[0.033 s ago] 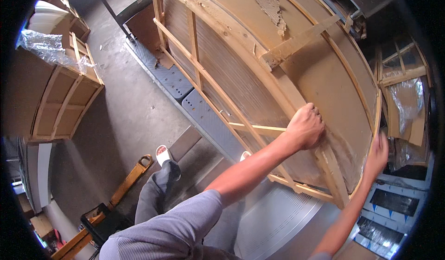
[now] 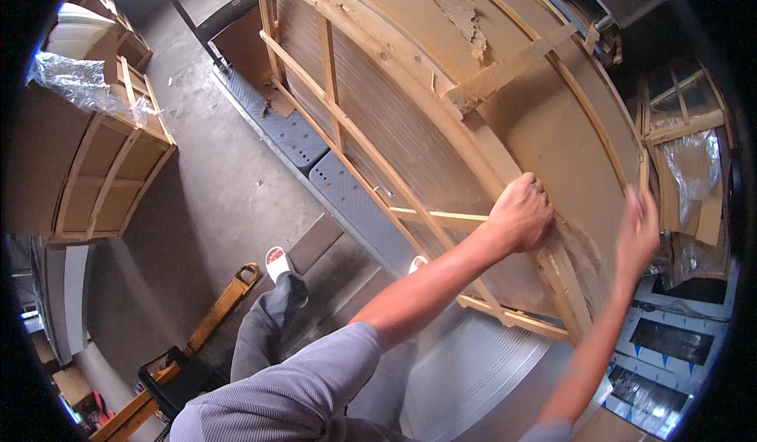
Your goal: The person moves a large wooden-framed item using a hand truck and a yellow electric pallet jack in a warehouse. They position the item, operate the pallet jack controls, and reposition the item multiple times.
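Note:
A large wooden crate (image 2: 544,138) with brown cardboard panels and clear film wrap stands tilted across the upper right. My left hand (image 2: 522,213) is closed over the thick wooden beam (image 2: 485,154) along its upper edge. By the crate's right edge, my right hand (image 2: 637,233) is smeared by motion. Its fingers are close to a thin wooden slat (image 2: 643,172), and I cannot make out whether they grip it. A short cross board (image 2: 512,67) lies over the panel, near a torn patch of cardboard (image 2: 461,22).
Beneath the crate is a grey platform cart (image 2: 292,134) with a black handle (image 2: 185,16). Another slatted crate (image 2: 110,174) stands at left. A yellow pallet jack (image 2: 217,312) lies near my feet. Film-wrapped crates (image 2: 686,158) and blue-white boxes (image 2: 662,363) line the right.
My right hand has moved up along the crate's right edge and slightly inward. My left hand keeps its place on the beam.

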`<state>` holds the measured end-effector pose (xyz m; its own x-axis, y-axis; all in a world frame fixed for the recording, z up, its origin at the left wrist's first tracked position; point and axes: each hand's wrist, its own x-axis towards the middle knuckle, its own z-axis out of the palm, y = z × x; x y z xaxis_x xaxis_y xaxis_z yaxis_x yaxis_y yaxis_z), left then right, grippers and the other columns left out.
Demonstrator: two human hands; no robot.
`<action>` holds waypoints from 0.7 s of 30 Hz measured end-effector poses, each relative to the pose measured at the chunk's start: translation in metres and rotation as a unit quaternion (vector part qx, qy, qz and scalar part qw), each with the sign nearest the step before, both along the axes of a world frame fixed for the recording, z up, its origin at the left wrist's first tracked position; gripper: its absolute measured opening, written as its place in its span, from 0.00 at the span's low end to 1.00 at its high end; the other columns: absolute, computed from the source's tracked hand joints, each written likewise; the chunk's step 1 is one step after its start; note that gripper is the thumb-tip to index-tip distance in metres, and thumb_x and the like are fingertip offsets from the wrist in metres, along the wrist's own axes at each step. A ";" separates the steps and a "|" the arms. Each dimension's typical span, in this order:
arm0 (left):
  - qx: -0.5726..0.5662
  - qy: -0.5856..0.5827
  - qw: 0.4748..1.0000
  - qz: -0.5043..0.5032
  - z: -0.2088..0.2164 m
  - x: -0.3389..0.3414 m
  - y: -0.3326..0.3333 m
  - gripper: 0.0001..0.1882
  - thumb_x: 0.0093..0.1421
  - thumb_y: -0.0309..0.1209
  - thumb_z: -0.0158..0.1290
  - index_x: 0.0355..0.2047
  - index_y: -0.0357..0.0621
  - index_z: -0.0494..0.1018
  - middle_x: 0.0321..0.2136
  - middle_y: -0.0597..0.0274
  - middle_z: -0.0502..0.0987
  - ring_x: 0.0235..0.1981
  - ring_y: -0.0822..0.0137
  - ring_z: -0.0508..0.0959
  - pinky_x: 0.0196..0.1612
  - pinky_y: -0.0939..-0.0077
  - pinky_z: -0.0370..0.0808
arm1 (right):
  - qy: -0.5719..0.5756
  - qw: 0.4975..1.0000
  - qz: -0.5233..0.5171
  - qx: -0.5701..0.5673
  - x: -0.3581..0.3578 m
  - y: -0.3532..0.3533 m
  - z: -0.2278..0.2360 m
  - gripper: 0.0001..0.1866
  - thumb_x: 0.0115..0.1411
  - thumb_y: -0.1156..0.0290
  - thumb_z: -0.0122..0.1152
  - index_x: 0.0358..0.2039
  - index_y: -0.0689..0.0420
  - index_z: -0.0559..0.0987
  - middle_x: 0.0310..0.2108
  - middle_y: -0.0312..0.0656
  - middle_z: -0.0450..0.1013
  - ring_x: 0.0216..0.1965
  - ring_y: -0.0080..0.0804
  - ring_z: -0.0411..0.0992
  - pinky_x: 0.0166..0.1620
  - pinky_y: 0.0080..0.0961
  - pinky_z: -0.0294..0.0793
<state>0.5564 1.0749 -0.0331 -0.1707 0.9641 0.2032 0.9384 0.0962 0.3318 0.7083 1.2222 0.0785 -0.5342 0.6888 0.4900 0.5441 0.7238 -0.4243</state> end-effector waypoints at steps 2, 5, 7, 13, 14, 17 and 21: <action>-0.018 0.013 1.000 -0.021 -0.016 -0.002 0.013 0.13 0.56 0.40 0.50 0.36 0.50 0.80 0.35 0.63 0.81 0.42 0.67 0.76 0.47 0.70 0.66 | 0.037 0.965 0.261 0.002 -0.139 -0.058 -0.003 0.28 0.62 0.54 0.62 0.52 0.66 0.75 0.48 0.53 0.76 0.48 0.40 0.75 0.53 0.31 0.72; 0.264 -0.294 0.918 -0.021 -0.060 0.015 0.032 0.16 0.65 0.40 0.47 0.48 0.49 0.75 0.43 0.64 0.78 0.46 0.68 0.74 0.53 0.69 0.64 | -0.009 0.942 0.326 0.081 -0.312 -0.137 -0.017 0.41 0.57 0.39 0.59 0.51 0.70 0.74 0.46 0.61 0.75 0.50 0.54 0.74 0.52 0.42 0.73; 0.316 -0.224 0.920 0.062 -0.082 0.034 0.052 0.14 0.67 0.38 0.47 0.48 0.49 0.72 0.41 0.66 0.75 0.44 0.68 0.72 0.51 0.68 0.65 | -0.189 0.955 0.223 -0.051 -0.364 -0.174 -0.034 0.45 0.55 0.37 0.60 0.55 0.69 0.70 0.49 0.59 0.73 0.51 0.53 0.73 0.54 0.43 0.72; 0.031 0.200 0.954 0.222 -0.074 0.030 0.079 0.06 0.61 0.33 0.50 0.27 0.50 0.69 0.24 0.64 0.69 0.32 0.63 0.70 0.34 0.66 0.68 | -0.231 0.967 0.095 0.038 -0.376 -0.179 -0.091 0.47 0.52 0.34 0.63 0.55 0.65 0.66 0.51 0.58 0.71 0.53 0.56 0.71 0.53 0.47 0.73; 0.061 0.130 0.972 0.188 -0.061 0.026 0.078 0.06 0.60 0.32 0.50 0.25 0.49 0.68 0.23 0.62 0.69 0.31 0.62 0.70 0.33 0.66 0.67 | -0.254 0.962 0.092 0.038 -0.378 -0.170 -0.090 0.47 0.52 0.35 0.63 0.55 0.65 0.66 0.51 0.58 0.71 0.52 0.56 0.72 0.52 0.47 0.73; 0.080 0.011 0.994 0.079 -0.029 0.014 0.062 0.06 0.57 0.34 0.51 0.24 0.50 0.71 0.25 0.62 0.71 0.32 0.62 0.71 0.34 0.68 0.65 | -0.269 0.960 0.076 0.031 -0.383 -0.162 -0.088 0.44 0.52 0.37 0.64 0.53 0.65 0.68 0.51 0.58 0.71 0.51 0.53 0.73 0.52 0.47 0.74; 0.075 0.031 0.996 0.026 -0.009 -0.002 0.058 0.08 0.52 0.40 0.53 0.25 0.55 0.80 0.28 0.66 0.78 0.34 0.67 0.72 0.38 0.68 0.61 | -0.269 0.961 0.066 0.002 -0.382 -0.156 -0.073 0.43 0.52 0.37 0.64 0.53 0.64 0.68 0.52 0.57 0.71 0.52 0.53 0.73 0.52 0.46 0.74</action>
<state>0.5542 1.1329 -0.0416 -0.2019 0.9123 0.3562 0.9529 0.0989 0.2868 0.3262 1.0665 0.0060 -0.7935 0.5966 0.1204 0.5875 0.8025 -0.1043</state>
